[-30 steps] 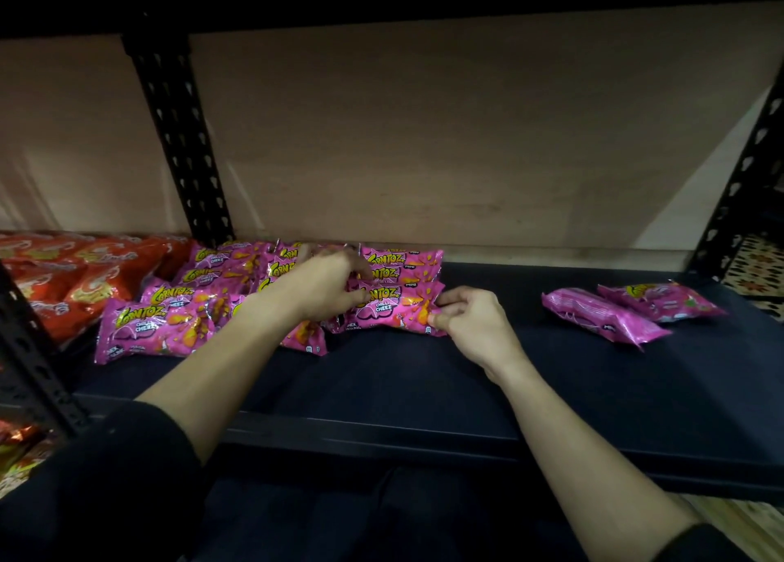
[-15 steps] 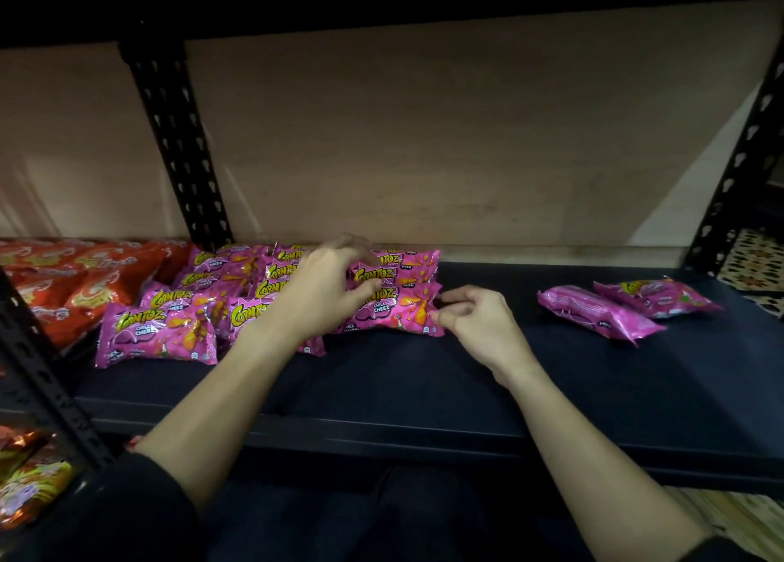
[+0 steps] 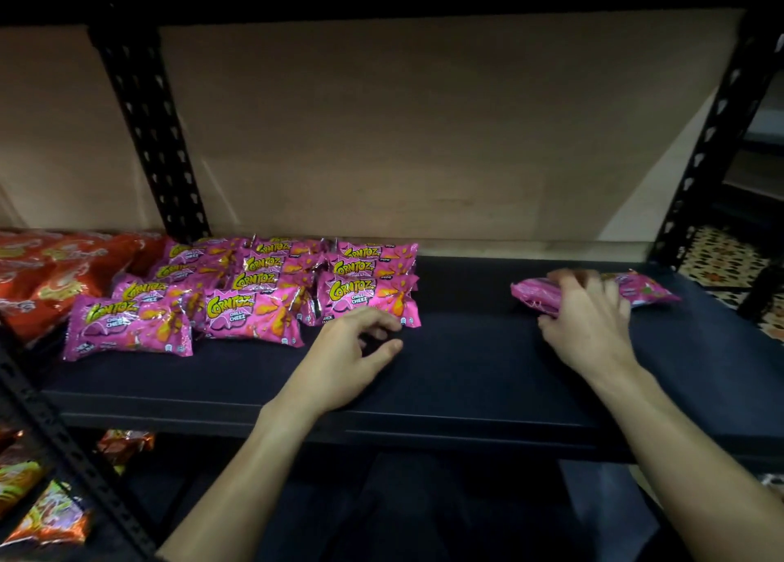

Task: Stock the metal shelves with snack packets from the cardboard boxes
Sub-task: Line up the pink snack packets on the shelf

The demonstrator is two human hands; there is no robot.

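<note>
Metal shelf (image 3: 466, 375), dark deck, dim light. A stocked block of pink packets (image 3: 254, 294) sits at 10 o'clock from the deck's centre: three overlapping rows running front to back, labels up (Corntoz, chilli cheez). The front packet of the right-hand row (image 3: 369, 300) lies flat.

Left hand (image 3: 352, 358): palm down over bare deck, at 5 o'clock of that front packet. Fingers (image 3: 375, 314) are loosely curled with the thumb apart from them, nothing held. The fingertips are just beside the packet's lower right corner; contact unclear.

Right hand (image 3: 589, 328): well apart from the left, toward 3 o'clock. Fingers (image 3: 570, 279) are spread over a loose pink packet (image 3: 532, 296) and blurred. Cannot tell if they clamp it or only rest on it. A second loose packet (image 3: 651, 294) lies just beyond, at 2 o'clock of the hand, partly hidden by it.

Orange packets (image 3: 55, 273) fill the neighbouring bay at 9 o'clock, past a slotted black upright (image 3: 148, 137). More packets (image 3: 46, 515) lie on the shelf below, at 7 o'clock. Plain board backing (image 3: 403, 128) stands behind. Patterned floor tiles (image 3: 721, 256) show past the right upright (image 3: 712, 145).
</note>
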